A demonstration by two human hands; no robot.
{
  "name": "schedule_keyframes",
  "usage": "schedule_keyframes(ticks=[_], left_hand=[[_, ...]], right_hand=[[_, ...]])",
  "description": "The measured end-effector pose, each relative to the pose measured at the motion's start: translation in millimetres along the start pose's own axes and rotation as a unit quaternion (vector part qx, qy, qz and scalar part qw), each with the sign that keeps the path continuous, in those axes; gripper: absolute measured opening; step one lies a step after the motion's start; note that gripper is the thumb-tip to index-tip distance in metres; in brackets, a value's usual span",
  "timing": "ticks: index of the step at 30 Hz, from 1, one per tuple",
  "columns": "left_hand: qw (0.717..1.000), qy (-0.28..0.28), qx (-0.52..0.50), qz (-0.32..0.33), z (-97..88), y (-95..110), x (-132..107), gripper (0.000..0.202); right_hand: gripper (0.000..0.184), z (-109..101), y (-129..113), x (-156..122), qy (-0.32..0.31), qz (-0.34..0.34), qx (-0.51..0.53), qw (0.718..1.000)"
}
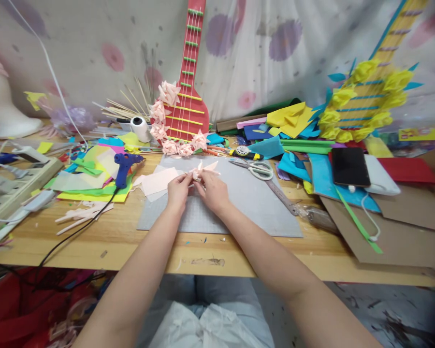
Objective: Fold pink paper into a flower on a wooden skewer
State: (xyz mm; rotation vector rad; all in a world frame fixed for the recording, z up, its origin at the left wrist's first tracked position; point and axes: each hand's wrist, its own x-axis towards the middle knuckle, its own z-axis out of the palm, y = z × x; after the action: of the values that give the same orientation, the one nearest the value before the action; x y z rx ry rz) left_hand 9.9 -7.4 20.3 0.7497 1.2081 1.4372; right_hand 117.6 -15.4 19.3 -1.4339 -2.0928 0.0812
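Both hands meet over the grey cutting mat [261,208], fingers closed on a pale pink paper flower [207,169] with pointed petals. My left hand [179,191] pinches its left side, and my right hand [213,188] grips it from the right; the fingertips partly hide it. Pale pink paper sheets [159,181] lie just left of my left hand. Behind the flower, a red paper lute [188,111] stands against the curtain, with pink paper flowers [159,113] along its left and lower rim.
A blue glue gun [125,169] rests on coloured paper at the left, its black cord crossing the table. Scissors [259,170], a metal ruler [281,195] and a phone [350,166] lie to the right. A power strip [21,188] sits far left.
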Motion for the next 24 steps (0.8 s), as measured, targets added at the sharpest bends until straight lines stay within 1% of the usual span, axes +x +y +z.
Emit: schedule_keyframes(ticks=[4,6,9,12,14,16,18,20,22,24], left_hand=[[0.998,-0.024,-0.031,-0.049,-1.7,3.1,-0.6,0.024],[0.997,-0.019,-0.037,-0.063,-2.7,4.6,-1.2,0.021],[0.997,-0.011,-0.035,-0.067,-3.6,6.2,-2.1,0.022],[0.998,0.000,-0.013,-0.057,-3.2,6.3,-2.3,0.031],[0.999,0.023,0.015,-0.032,-2.5,5.0,-1.7,0.036],[0.998,0.036,0.056,0.014,-2.4,2.2,-0.7,0.036],[0.992,0.030,0.108,0.059,-3.4,-2.0,0.8,0.035],[0.981,0.014,0.173,0.089,-5.4,-7.0,2.7,0.036],[0.963,0.006,0.245,0.110,-8.0,-11.9,5.0,0.037],[0.950,0.011,0.288,0.117,-10.5,-16.0,7.5,0.036]], right_hand=[[0.016,1.2,-0.5,-0.3,-0.021,0.032,0.047,0.998],[0.015,1.0,-0.3,-0.9,-0.021,0.031,0.068,0.997],[0.015,0.0,1.9,-2.5,-0.008,0.023,0.103,0.994],[0.015,-1.2,6.1,-3.4,0.025,0.033,0.155,0.987],[0.015,-1.5,8.8,-3.3,0.057,0.067,0.183,0.979],[0.014,-1.1,10.5,-2.8,0.075,0.108,0.194,0.972],[0.015,-0.3,10.8,-2.4,0.068,0.136,0.190,0.970],[0.015,0.6,10.0,-2.3,0.048,0.143,0.183,0.971],[0.015,1.0,8.7,-2.5,0.035,0.142,0.177,0.973],[0.015,0.7,7.6,-2.7,0.028,0.141,0.168,0.975]])
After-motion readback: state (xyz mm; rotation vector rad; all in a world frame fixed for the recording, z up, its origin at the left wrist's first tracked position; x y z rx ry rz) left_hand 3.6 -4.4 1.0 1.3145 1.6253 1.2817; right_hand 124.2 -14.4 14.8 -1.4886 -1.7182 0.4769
